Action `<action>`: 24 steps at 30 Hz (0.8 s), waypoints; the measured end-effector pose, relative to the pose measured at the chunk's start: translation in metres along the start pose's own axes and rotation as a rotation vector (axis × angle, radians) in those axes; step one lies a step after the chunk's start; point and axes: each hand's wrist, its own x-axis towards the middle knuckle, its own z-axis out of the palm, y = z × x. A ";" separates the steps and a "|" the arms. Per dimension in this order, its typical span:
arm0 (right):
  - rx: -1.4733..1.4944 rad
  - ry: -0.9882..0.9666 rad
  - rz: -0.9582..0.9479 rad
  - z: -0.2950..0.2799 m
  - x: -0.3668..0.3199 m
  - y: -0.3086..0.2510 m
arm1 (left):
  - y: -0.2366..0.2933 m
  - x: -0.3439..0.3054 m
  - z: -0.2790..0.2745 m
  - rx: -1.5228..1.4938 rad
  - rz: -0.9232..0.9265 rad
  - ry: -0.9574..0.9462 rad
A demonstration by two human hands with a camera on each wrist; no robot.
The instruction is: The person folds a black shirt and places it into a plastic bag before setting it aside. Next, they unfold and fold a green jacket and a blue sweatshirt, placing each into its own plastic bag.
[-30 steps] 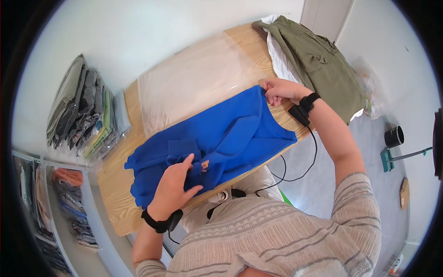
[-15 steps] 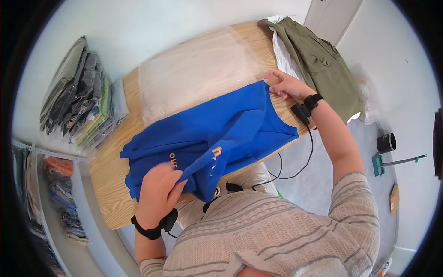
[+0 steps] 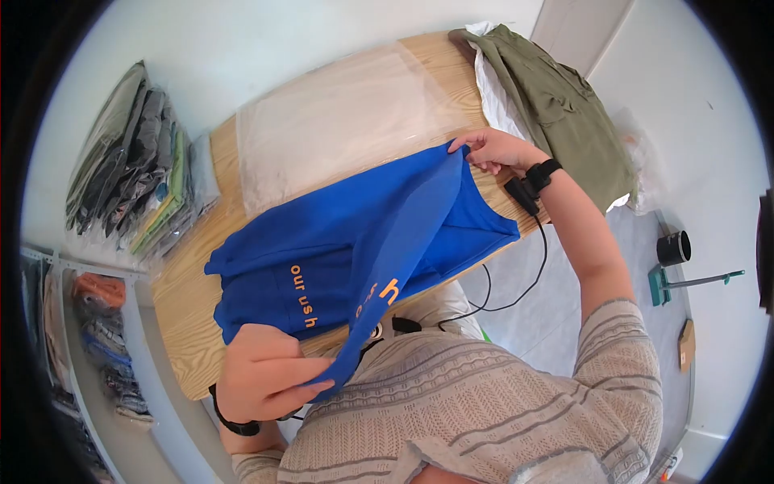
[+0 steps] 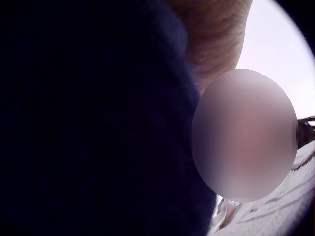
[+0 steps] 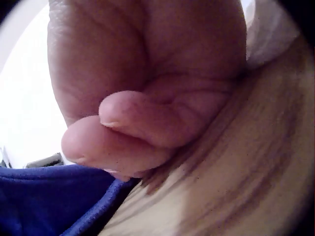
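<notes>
A blue sweatshirt (image 3: 322, 218) with orange lettering lies folded along the front of the wooden table. My left hand (image 3: 266, 373) pinches the end of a long lettered flap and holds it raised at the near edge, close to my body. Dark blue fabric (image 4: 88, 123) fills most of the left wrist view. At the sweatshirt's right end, my right hand (image 3: 498, 150) grips its upper corner between thumb and fingers. Curled fingers (image 5: 142, 118) appear in the right wrist view, just above the blue fabric (image 5: 54, 196) and the wood.
A clear plastic bag (image 3: 339, 121) lies flat behind the sweatshirt. Olive green clothing (image 3: 556, 113) covers the table's right end. Bagged garments (image 3: 133, 169) are stacked at the left, above shelves (image 3: 105, 355) of folded clothes. A black cable (image 3: 542, 274) hangs from my right wrist.
My left hand has taken hold of the flap and drawn it toward my body, uncovering lettering on the fabric beneath. My right hand stays at the upper corner.
</notes>
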 end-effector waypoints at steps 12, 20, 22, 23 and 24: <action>0.015 -0.003 0.080 0.000 0.016 -0.007 | -0.143 -0.063 -0.091 0.046 -0.924 0.261; -0.069 0.036 0.078 0.000 0.018 -0.007 | -0.161 -0.120 -0.083 -0.155 -1.048 0.356; -0.085 0.018 0.080 -0.001 0.021 -0.007 | -0.157 -0.119 -0.088 -0.254 -0.974 0.508; -0.069 0.033 0.103 -0.001 0.022 -0.007 | -0.144 -0.106 -0.085 -0.506 -0.878 0.664; -0.052 0.050 0.127 -0.002 0.023 -0.005 | -0.146 -0.108 -0.088 -0.500 -0.883 0.676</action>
